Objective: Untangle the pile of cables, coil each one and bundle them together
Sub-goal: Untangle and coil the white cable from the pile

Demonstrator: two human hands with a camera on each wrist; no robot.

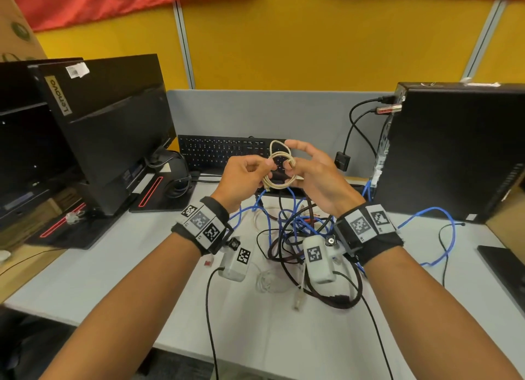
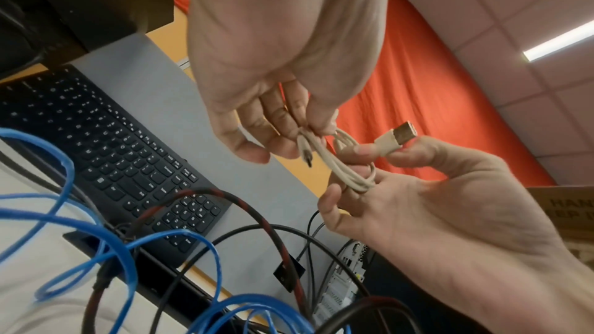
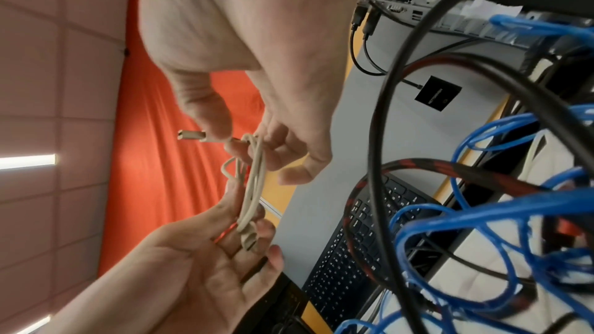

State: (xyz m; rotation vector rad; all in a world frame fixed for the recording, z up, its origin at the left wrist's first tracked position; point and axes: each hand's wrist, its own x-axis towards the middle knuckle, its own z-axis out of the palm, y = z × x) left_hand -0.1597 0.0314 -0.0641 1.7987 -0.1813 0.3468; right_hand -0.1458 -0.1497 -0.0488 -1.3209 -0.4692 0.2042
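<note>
A thin beige USB cable is wound into a small coil and held up between both hands above the desk. My left hand pinches the coil's strands together beside the small plug. My right hand has fingers through the coil, and its thumb and forefinger pinch the flat USB plug, which shows again in the right wrist view. Below the hands lies the tangled pile: blue cables, a red-and-black braided cable, black cables and a white cable.
A black keyboard lies behind the hands against a grey partition. Black monitors stand at the left, a black computer tower at the right with plugged cables and a small black adapter. The grey desk stretches forward.
</note>
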